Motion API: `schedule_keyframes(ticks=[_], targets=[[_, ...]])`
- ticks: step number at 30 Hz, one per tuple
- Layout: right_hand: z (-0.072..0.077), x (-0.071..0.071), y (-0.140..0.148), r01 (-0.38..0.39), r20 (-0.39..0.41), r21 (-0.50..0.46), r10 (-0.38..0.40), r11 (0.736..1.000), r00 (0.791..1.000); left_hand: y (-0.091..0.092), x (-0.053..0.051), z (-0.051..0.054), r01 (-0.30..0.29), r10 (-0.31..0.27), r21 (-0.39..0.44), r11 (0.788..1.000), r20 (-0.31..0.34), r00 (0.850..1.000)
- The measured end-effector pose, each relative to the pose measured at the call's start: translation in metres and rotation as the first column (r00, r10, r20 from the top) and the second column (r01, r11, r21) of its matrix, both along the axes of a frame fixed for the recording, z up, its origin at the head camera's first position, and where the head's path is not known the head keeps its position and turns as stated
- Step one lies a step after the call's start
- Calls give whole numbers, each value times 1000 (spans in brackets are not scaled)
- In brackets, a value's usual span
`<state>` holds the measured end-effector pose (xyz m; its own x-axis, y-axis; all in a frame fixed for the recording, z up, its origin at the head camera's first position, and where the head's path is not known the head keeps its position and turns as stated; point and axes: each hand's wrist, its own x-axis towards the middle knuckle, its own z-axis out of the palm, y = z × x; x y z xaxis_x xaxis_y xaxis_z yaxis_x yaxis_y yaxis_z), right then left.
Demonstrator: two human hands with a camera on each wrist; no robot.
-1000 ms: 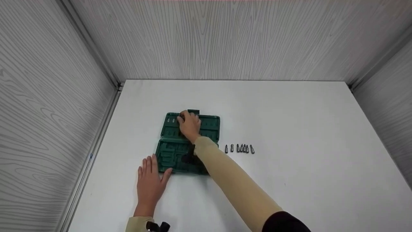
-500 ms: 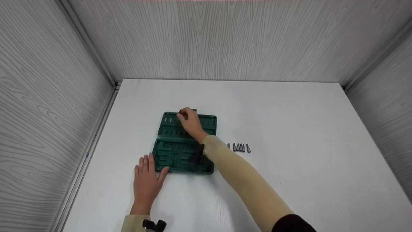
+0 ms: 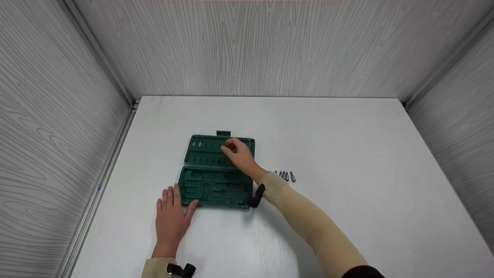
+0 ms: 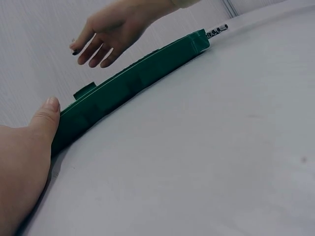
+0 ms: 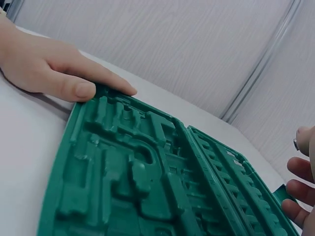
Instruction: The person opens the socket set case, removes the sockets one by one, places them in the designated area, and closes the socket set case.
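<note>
An open green plastic tool case (image 3: 216,185) lies with its moulded lid folded back. At its near left corner my left hand (image 3: 170,224) rests flat, the thumb against the front edge and the fingers along the side. Over the lid (image 3: 200,156) my right hand (image 3: 242,157) pinches a small metal bit (image 4: 74,50) between thumb and forefinger; most of the bit is hidden by the fingertips. Two small silvery pieces (image 3: 199,144) sit in the lid's far left slots. Several metal screwdriver bits (image 3: 292,177) lie in a row right of the case, partly behind my right sleeve.
The case stands on a white table (image 3: 347,154) enclosed by wood-grain panels (image 3: 239,46) at the back and sides. A latch tab (image 3: 223,133) sticks out from the lid's far edge. Black wrist cameras (image 3: 256,196) are strapped to both sleeves.
My right hand has shifted rightward over the lid and drawn back slightly from its far edge, uncovering the latch tab. My left hand stays at the case corner. The head view has shifted slightly.
</note>
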<state>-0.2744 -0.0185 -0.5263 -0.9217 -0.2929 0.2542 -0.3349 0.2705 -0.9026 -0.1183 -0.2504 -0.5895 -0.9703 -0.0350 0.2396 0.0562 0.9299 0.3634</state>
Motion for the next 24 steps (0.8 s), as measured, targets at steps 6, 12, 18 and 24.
schedule_keyframes(ticks=[6, 12, 18, 24], targets=[[25, 27, 20, 3, 29, -20, -2, 1000, 1000, 0, -2, 1, 7, -7, 5, 1000, 0, 1000], [48, 53, 40, 4, 37, 1, -4, 1000, 999, 1, -3, -1, 13, -13, -1, 1000, -24, 1000], [48, 69, 60, 41, 48, 26, -43, 999, 998, -1, -1, 2, 22, -22, -1, 1000, -27, 999], [44, 83, 83, 59, 14, 47, -60, 997, 998, -5, 1, 1, 16, -16, 7, 1000, -28, 999]])
